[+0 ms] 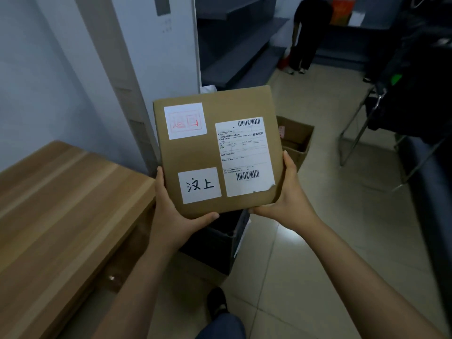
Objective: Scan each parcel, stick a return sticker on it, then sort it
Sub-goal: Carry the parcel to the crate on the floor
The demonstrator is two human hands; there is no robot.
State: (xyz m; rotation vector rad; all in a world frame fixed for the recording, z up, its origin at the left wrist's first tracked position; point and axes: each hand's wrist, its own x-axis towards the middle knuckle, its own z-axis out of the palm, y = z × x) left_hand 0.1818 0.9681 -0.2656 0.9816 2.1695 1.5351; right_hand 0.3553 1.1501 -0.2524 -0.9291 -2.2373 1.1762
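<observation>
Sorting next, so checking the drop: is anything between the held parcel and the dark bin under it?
Nothing visible. The parcel, gripped by the left hand and right hand, hangs over the dark bin, though the parcel hides most of the bin's opening.

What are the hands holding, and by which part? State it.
A flat cardboard parcel, gripped at its near corners: left hand lower left, right hand lower right.

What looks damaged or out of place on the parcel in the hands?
The shipping label on the parcel is torn at its lower right corner, close to the right hand: the edge is ragged and a piece seems missing. Nothing else stands out.
</observation>
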